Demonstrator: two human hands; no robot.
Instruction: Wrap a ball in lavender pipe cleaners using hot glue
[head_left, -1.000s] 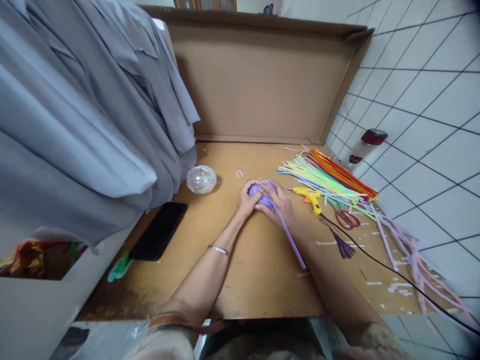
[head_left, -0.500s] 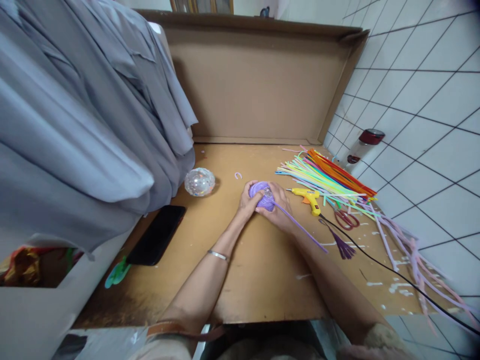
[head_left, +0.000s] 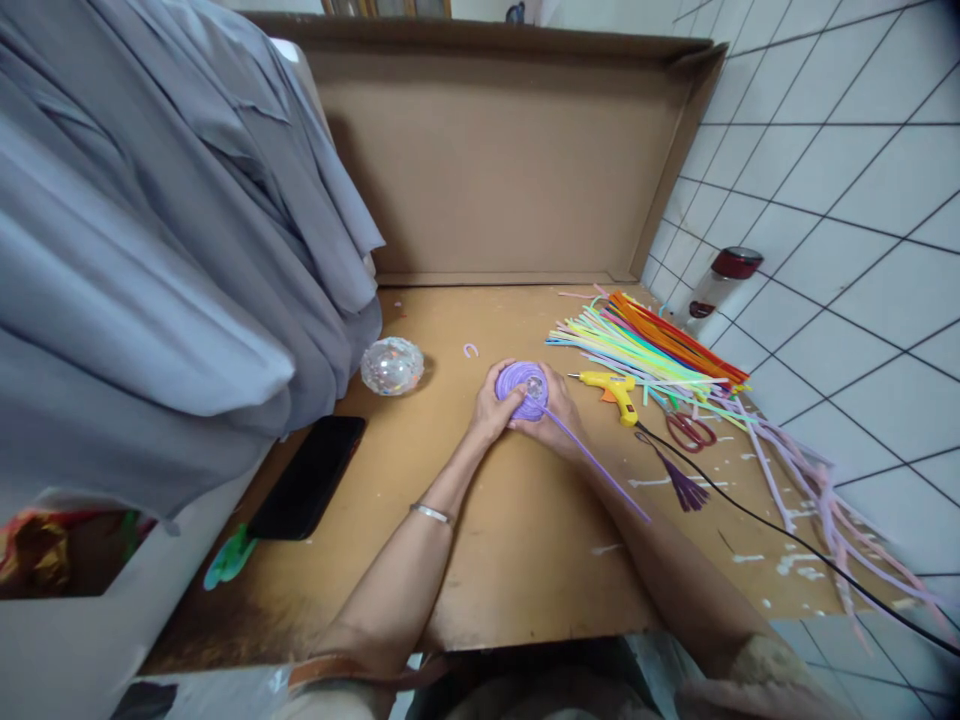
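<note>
Between both hands sits a round piece coiled in purple pipe cleaner, with a clear faceted centre showing. My left hand wraps its left side, thumb pressed on the coil near the centre. Around the right and lower edge curls my right hand; its fingers are partly hidden behind the piece. One loose purple strand trails from the coil down to the right across my right forearm. A clear faceted globe rests on the table to the left, and a small pale pink curved piece lies just beyond my hands.
Right of my hands lie a yellow glue gun with a black cord, red-handled scissors, a dark purple tassel and a pile of coloured pipe cleaners. A jar stands by the tiled wall. A black phone lies left, near grey cloth.
The right fingers have shifted off the front of the coiled piece, so more of its round face and clear centre shows. The camera view has moved slightly.
</note>
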